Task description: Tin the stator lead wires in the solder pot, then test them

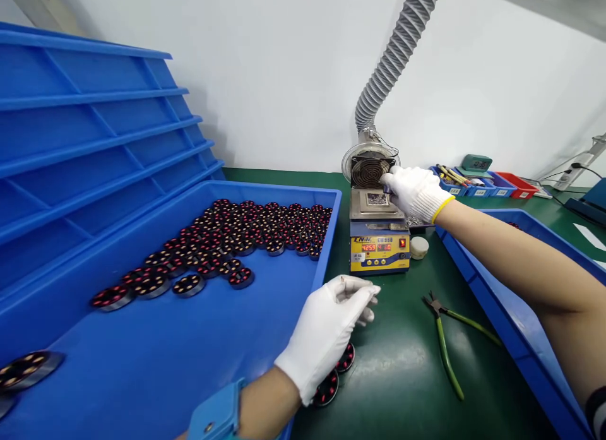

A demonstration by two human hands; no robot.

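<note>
My right hand (416,190), in a white glove with a yellow cuff edge, reaches over the solder pot (379,247). Its fingers are closed at the square well of molten metal (377,199); what they grip is mostly hidden, with only a small dark bit showing. Nearer to me, my left hand (331,329), also gloved in white, hovers in front of the pot, thumb and fingertips pressed together. Anything inside that pinch is too small to make out. Below it, round dark parts with red segments (326,388) lie on the green tabletop (392,364).
To the left, a blue tray (189,358) holds many similar round parts (237,238), beside stacked blue trays (95,118). Green-handled pliers (442,329) lie near another blue tray (511,301) on the right. A fume hose (395,55) hangs behind the pot; small bins (516,186) stand at the back.
</note>
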